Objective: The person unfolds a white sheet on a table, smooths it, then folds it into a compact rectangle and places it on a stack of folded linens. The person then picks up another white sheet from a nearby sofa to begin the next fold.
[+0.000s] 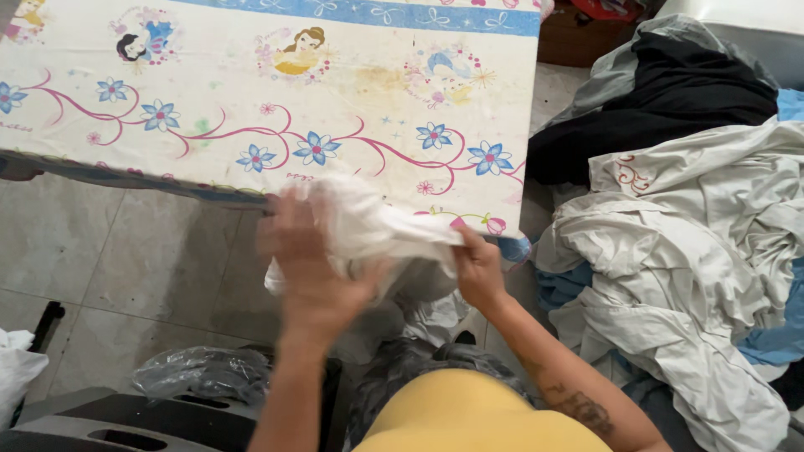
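A crumpled white garment (368, 226) is held in front of me, just below the edge of a table covered with a flowered cartoon-print cloth (251, 92). My left hand (310, 268) grips the garment's left side, blurred by motion. On the right side, my right hand (479, 269) pinches the fabric between thumb and fingers. Part of the garment hangs down between the two hands.
A big heap of white, grey, black and blue laundry (695, 243) lies at the right. Grey floor tiles (126, 268) show at the left. A crumpled clear plastic bag (201, 372) rests on a dark object at the bottom left.
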